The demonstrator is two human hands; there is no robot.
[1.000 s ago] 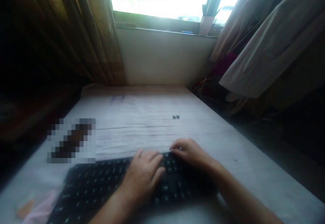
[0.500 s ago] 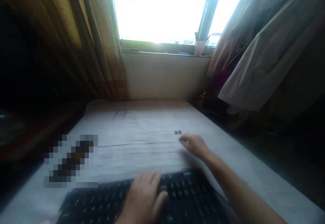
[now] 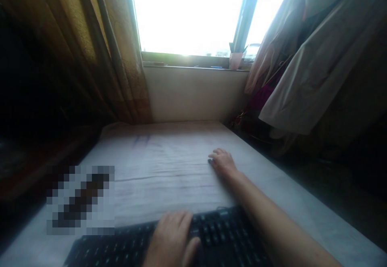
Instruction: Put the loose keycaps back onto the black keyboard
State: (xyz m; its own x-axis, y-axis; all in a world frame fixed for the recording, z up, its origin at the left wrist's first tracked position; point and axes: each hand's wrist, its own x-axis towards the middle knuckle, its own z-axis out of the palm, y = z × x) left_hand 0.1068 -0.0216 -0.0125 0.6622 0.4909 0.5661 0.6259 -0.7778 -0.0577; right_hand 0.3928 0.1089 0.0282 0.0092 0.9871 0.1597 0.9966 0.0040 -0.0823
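Middle: the flat sheet gives my right hand room leftward and back toward me.
Near side: the keyboard, with my left hand over it, bars a low path.
Left: a pixelated dark shape obstructs.
Far end: the wall stops my reach.
Right: hanging cloth beyond the sheet's edge.

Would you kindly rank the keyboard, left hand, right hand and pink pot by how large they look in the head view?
1. Keyboard
2. Left hand, looking bigger partly through nearness
3. Right hand
4. Pink pot
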